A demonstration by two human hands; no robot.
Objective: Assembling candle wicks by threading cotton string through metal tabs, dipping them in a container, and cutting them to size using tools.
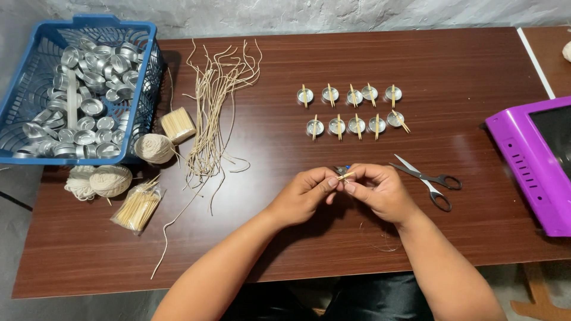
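Note:
My left hand (303,193) and my right hand (380,190) meet over the middle of the brown table (464,71). Together they pinch a small wooden stick (345,175), with a small metal cup (340,170) partly hidden behind the fingers. Further back stand two rows of several small metal cups (351,110), each with a wooden stick laid across it. Black-handled scissors (429,178) lie just right of my right hand.
A blue basket (27,101) full of metal cups sits at the back left. Beside it are cut wick strings (217,107), a bundle of sticks (177,125), balls of twine (110,178) and a bag of sticks (138,208). A purple device (523,166) lies at the right edge.

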